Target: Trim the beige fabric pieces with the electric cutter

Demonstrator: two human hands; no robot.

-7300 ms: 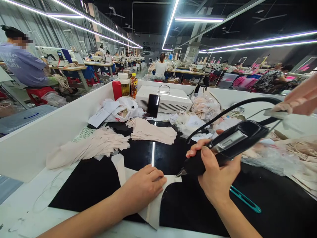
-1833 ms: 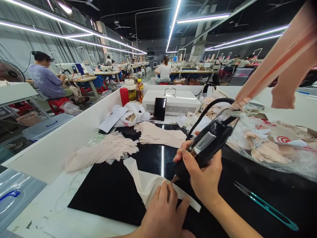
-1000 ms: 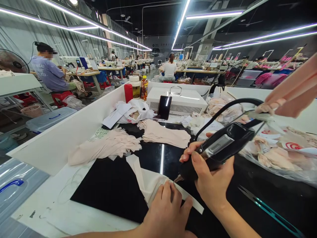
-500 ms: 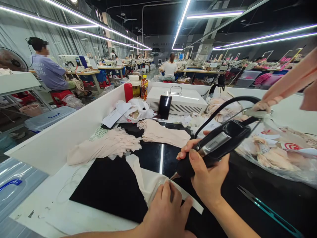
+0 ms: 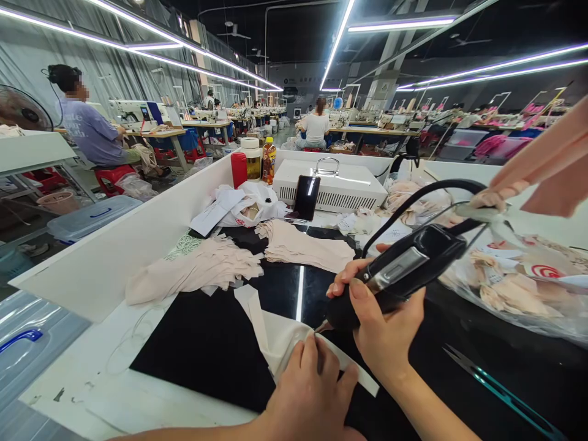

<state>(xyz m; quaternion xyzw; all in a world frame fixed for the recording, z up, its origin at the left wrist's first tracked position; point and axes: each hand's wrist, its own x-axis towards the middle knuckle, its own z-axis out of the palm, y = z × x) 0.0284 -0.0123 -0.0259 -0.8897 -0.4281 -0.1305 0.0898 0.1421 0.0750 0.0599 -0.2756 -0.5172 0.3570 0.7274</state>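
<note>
My right hand (image 5: 383, 331) is wrapped round a black corded hand tool (image 5: 404, 272), whose metal tip touches a pale fabric piece (image 5: 271, 334) on the black glossy work surface (image 5: 206, 346). My left hand (image 5: 307, 398) lies on that fabric just below the tip, fingers spread and pressing it flat. The tool's black cable (image 5: 427, 196) arcs up and back toward the white box.
Two stacks of beige fabric pieces (image 5: 202, 269) (image 5: 305, 245) lie behind. A white machine box (image 5: 331, 187), a phone (image 5: 306, 197), bottles (image 5: 257, 160) and plastic bags of pieces (image 5: 514, 288) ring the table. Teal snips (image 5: 500, 392) lie right. A pink strap (image 5: 542, 159) hangs upper right. White side wall (image 5: 114, 251) left.
Over the last second the tool tip has crept slightly leftward along the fabric; both hands otherwise hold their places. Seven seconds ago my left hand lay further left on the piece.
</note>
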